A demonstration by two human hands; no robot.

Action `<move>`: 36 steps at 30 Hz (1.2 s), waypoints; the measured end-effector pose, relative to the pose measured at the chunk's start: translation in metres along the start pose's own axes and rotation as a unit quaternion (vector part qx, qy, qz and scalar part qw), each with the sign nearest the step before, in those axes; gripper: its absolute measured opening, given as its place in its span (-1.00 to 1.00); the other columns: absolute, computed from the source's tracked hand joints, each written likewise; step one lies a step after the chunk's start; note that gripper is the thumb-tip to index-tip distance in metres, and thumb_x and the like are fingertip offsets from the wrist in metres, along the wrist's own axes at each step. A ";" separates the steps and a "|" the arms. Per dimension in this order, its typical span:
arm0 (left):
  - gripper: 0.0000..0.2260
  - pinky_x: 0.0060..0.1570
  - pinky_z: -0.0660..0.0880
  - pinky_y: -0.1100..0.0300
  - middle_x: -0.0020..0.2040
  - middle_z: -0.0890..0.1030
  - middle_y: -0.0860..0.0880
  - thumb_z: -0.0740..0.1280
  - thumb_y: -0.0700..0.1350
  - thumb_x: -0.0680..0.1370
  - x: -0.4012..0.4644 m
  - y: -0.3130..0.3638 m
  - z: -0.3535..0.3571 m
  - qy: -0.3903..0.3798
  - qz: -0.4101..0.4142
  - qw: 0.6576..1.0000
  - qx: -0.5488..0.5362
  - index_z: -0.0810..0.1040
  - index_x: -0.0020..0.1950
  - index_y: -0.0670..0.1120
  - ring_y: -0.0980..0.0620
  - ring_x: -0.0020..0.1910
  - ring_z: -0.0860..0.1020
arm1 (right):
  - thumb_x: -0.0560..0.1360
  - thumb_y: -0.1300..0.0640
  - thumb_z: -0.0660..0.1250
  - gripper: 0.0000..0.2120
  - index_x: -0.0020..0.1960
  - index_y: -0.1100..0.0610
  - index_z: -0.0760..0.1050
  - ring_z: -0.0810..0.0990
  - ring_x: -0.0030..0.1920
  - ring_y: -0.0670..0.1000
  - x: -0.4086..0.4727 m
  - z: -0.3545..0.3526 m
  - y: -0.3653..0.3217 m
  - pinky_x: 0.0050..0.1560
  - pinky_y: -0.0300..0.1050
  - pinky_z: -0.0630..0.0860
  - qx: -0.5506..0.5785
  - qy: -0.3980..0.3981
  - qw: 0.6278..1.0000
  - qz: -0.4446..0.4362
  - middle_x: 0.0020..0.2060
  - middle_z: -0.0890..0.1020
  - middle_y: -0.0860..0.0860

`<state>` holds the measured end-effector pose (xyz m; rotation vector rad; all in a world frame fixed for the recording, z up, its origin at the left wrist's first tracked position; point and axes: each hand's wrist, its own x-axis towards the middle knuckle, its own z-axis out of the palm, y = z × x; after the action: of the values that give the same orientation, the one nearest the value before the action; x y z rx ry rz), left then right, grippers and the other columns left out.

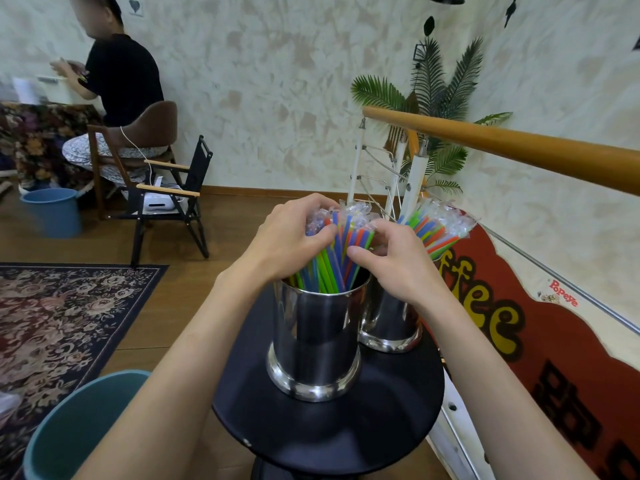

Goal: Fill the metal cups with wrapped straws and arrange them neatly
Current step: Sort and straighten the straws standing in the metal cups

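Hands over near cup on round black table. Left hand and right hand, fingers curled around wrapped straws standing in that cup. Behind, just beside it, 2nd cup holding more straws. Teal bucket on floor, lower left.

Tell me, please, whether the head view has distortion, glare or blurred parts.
Head view: the wide lens bends straight lines, as the wooden handrail shows; the near metal cup carries bright glare and dark mirror reflections; the seated person's face at top left is blurred out; both hands on the wrapped straws are sharp; light is soft, shadows weak.
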<state>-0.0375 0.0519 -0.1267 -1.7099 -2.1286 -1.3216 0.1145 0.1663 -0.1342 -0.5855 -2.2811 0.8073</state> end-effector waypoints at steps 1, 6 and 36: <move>-0.75 0.12 0.54 -0.12 0.10 0.67 0.08 0.35 0.00 0.58 0.000 0.001 0.000 -0.003 -0.004 1.000 0.001 0.60 0.25 0.03 0.02 0.10 0.61 | 0.54 0.12 0.46 -0.91 0.03 0.06 0.61 0.69 -0.07 -0.07 0.000 0.000 0.000 0.04 0.00 0.63 0.010 -0.003 1.000 -0.002 -0.10 0.71 -0.06; -0.80 0.06 0.57 -0.09 -0.03 0.71 0.09 0.36 -0.01 0.57 -0.001 0.000 -0.002 -0.011 -0.004 1.000 -0.016 0.64 0.18 0.07 0.09 -0.01 0.64 | 0.54 0.16 0.46 -0.84 0.05 -0.05 0.57 0.69 -0.05 -0.14 -0.001 0.001 -0.001 0.03 -0.15 0.61 0.049 -0.011 0.999 -0.014 -0.09 0.72 -0.07; -0.70 0.01 0.59 0.02 -0.02 0.66 0.06 0.56 0.03 0.45 -0.004 0.004 -0.010 -0.026 0.014 0.999 -0.041 0.62 0.09 -0.05 0.08 -0.04 0.63 | 0.55 0.02 0.44 -0.81 -0.05 -0.01 0.42 0.68 -0.21 -0.17 -0.004 0.015 -0.007 -0.34 -0.42 0.43 0.049 0.043 0.997 0.029 -0.26 0.71 -0.05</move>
<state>-0.0365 0.0421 -0.1204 -1.8180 -2.0959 -1.3910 0.1057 0.1536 -0.1403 -0.6318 -2.1423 0.8981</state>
